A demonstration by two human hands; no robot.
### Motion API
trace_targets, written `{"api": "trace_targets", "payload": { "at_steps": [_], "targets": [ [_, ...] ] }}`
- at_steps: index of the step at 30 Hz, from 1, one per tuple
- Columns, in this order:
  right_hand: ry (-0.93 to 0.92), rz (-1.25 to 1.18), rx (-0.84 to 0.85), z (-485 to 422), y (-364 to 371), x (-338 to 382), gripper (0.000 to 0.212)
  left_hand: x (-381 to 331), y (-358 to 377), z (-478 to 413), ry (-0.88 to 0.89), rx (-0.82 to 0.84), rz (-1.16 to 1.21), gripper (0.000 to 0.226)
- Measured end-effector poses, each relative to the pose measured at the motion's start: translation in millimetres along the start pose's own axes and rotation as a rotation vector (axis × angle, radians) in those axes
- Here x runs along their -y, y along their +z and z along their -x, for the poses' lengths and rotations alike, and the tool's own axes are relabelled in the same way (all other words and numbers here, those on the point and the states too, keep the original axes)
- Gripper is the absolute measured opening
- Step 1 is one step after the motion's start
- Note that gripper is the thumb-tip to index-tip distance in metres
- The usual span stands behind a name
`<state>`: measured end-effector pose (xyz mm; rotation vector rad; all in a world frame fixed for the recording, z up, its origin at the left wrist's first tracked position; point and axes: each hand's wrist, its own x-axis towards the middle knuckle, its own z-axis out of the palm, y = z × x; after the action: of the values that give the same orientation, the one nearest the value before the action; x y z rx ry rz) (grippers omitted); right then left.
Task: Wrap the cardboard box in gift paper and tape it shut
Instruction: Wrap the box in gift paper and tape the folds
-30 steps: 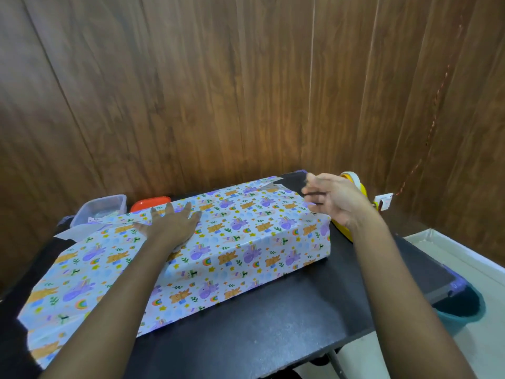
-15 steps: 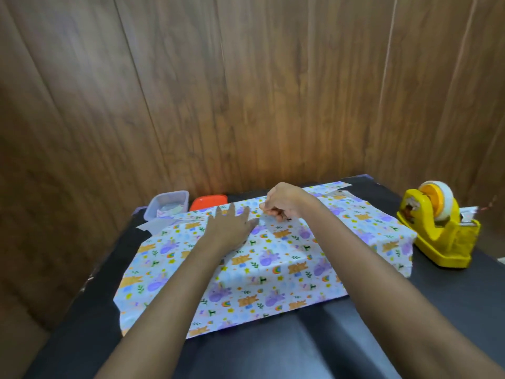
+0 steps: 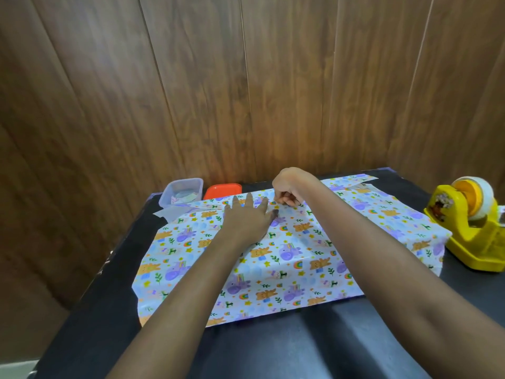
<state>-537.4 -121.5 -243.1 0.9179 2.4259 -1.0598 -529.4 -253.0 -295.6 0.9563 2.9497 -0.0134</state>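
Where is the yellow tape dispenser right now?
In the head view the tape dispenser sits at the far right of the black table, just beside the right end of the gift paper.

Black table: paper-wrapped box, yellow tape dispenser, clear tub, orange tray.

Pale-blue paper — bears, elephants, rainbows — folded over the box, hiding it fully; loose and flat at the left end. Just beside the right end, white tape, upright in a yellow dispenser.
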Motion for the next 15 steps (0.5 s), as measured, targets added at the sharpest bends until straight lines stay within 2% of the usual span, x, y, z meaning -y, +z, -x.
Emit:
{"api": "trace_targets", "payload": {
  "at_steps": [4, 8, 15],
  "targets": [
    [0.012, 0.025, -0.009, 2.1, 0.9, 2.0, 0.022, 0.8, 1.9, -0.4, 0.004, -0.012, -0.020, 0.060],
    [0.028, 0.158, 0.032, 5.4, -0.1, 4.3, 0.018, 0.5, 2.2, -0.5, 0.000, -0.008, -0.022, 0.060],
    [0.056, 0.025, 0.066, 0.4, -7.0, 0.4, 0.027, 1.2, 3.0, -1.0, -0.003, -0.008, -0.036, 0.060]
  ]
}}
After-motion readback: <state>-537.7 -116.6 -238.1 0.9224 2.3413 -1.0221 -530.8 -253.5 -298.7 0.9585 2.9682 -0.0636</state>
